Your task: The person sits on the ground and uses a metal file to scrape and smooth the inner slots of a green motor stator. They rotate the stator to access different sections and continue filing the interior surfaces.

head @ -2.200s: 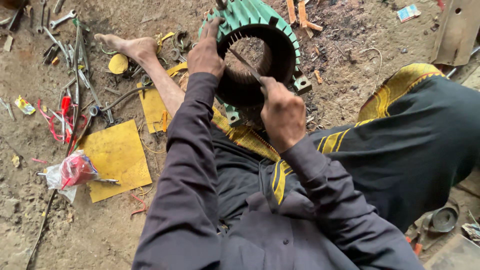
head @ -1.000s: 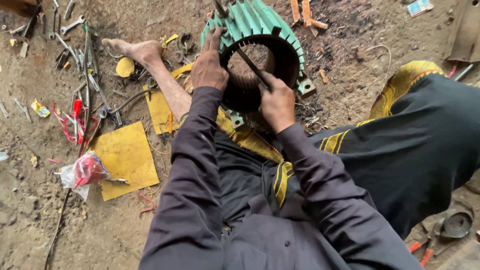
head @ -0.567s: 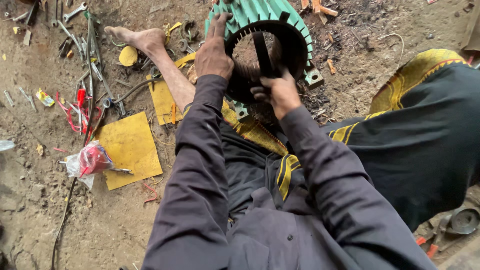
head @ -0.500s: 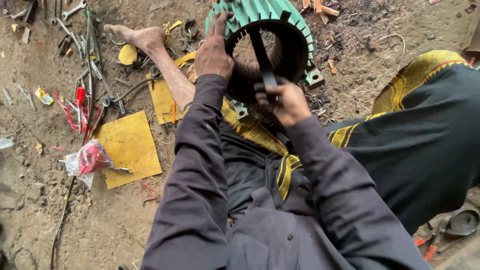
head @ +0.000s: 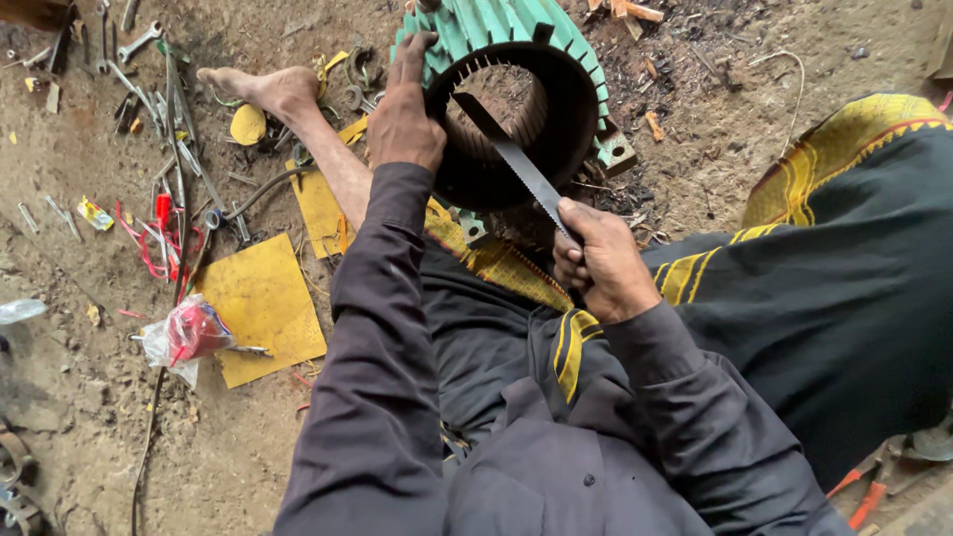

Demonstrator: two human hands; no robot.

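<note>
The bore of the green motor housing [head: 586, 79] is mostly open, though the saw blade [head: 511, 159] slants across it from the right hand [head: 601, 263], and the left hand [head: 405, 119] covers its left rim. Left of the outstretched leg [head: 318, 149], the dirt floor [head: 89, 417] is cluttered: wrenches and rods [head: 169, 99], red wires [head: 159, 233], yellow sheets [head: 263, 303] and a plastic bag [head: 184, 337]. Towards the lower left corner the floor lies freer. Wood scraps [head: 635, 12] sit behind the housing.
</note>
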